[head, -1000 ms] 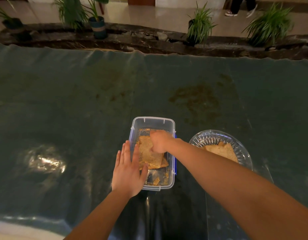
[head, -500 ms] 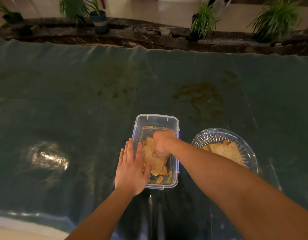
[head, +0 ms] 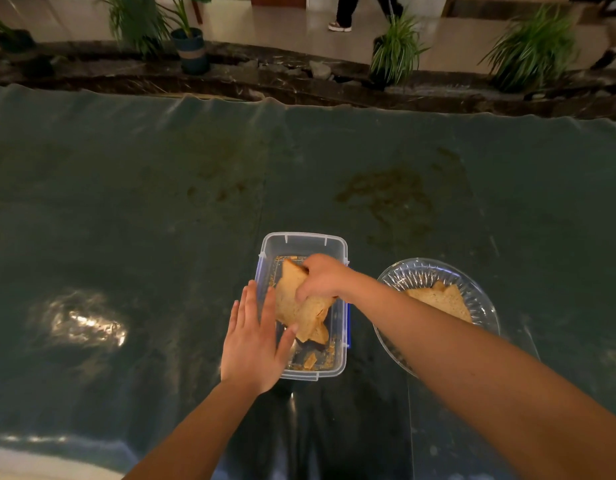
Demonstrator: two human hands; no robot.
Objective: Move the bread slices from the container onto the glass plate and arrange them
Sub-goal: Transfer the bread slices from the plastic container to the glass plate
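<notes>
A clear plastic container [head: 301,241] with blue clips sits in front of me, crumbs and a small crust piece on its floor. My right hand [head: 322,277] is closed on a bread slice [head: 292,303] and holds it tilted above the container. Another slice seems to lie partly under it. My left hand [head: 252,341] rests flat with fingers spread against the container's left wall. To the right stands the glass plate [head: 417,271] with bread slices [head: 441,301] on it, partly hidden by my right forearm.
The table [head: 161,220] is covered with a dark green plastic sheet bearing brownish stains at the middle right. Beyond its far edge runs a dark stone ledge with potted plants [head: 396,50]. A person's legs [head: 344,12] show on the floor behind.
My right hand has closed on the bread slice and raised it from lying flat to tilted above the container. My left hand has stayed against the container's side.
</notes>
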